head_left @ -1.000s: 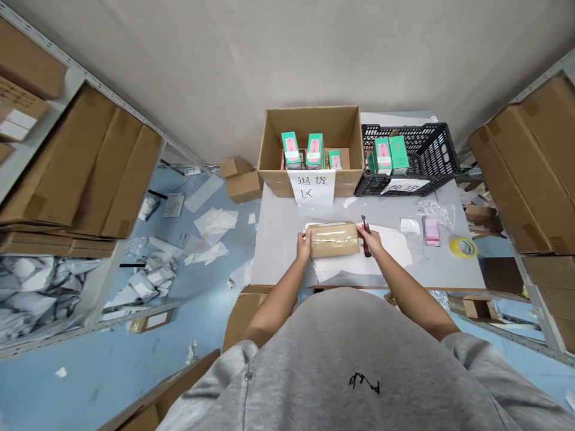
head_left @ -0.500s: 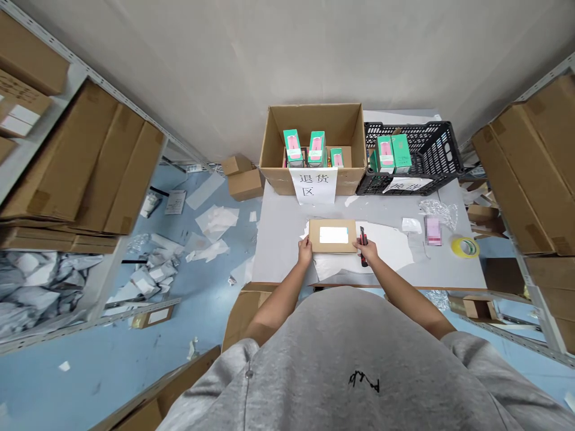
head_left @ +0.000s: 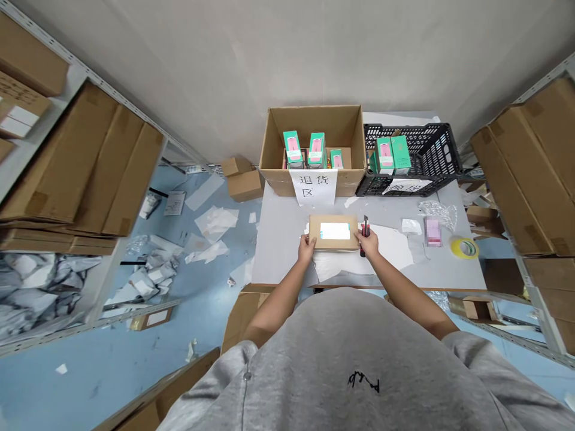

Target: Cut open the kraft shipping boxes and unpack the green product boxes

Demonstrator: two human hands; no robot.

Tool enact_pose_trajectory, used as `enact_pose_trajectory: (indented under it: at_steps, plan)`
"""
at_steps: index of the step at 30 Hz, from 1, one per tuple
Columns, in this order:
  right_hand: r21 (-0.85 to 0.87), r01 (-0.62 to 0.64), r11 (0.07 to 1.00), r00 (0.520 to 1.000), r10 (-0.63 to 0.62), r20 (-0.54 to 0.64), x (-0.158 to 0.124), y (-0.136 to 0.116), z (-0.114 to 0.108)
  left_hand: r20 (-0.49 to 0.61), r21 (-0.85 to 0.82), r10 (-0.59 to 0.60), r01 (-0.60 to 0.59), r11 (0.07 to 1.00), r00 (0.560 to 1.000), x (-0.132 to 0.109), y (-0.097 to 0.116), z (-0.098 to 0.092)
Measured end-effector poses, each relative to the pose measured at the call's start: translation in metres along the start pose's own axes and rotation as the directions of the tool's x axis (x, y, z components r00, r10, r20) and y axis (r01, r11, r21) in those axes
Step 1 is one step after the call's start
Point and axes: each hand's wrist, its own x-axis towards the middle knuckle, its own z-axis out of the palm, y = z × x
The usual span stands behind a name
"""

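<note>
Between my two hands is a flat brown cardboard box (head_left: 318, 224) with a white label (head_left: 335, 231) on its top. My left hand (head_left: 306, 247) grips the box's left edge, near the front corner. At the right edge my right hand (head_left: 369, 242) pinches the box and also holds a red and black utility knife (head_left: 365, 230), its tip pointing away from me. White paper sheeting (head_left: 390, 246) lies on the table under and beside the box. Whether the knife's blade is out I cannot make out.
Behind, a large open carton (head_left: 350, 179) and a black plastic crate (head_left: 451, 158) hold green boxes. To the right lie bubble wrap (head_left: 439, 211), a pink packet (head_left: 433, 231) and a yellow tape roll (head_left: 464, 248). Shelves with cartons (head_left: 90, 155) flank the grey table (head_left: 278, 221).
The box has risen slightly and its far edge has shifted away from me. My right hand and the knife have moved a little up and to the right.
</note>
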Motion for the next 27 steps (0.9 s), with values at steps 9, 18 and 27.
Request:
enact_pose_trajectory:
  at_steps: [9,18,27]
  plan:
    - [0.172,-0.097,0.980,0.994,0.086,0.071,0.005,-0.032,-0.007,0.089,0.057,0.253,-0.259,0.964,0.963,-0.002,0.019,-0.012]
    - [0.094,-0.181,0.979,0.983,0.178,0.036,-0.012,-0.016,-0.001,0.080,0.081,0.001,-0.007,0.997,0.997,-0.004,0.014,-0.016]
    - [0.127,-0.189,0.974,0.981,0.181,0.071,-0.033,0.002,-0.013,0.059,0.046,-0.003,0.000,0.999,0.998,-0.020,0.008,-0.013]
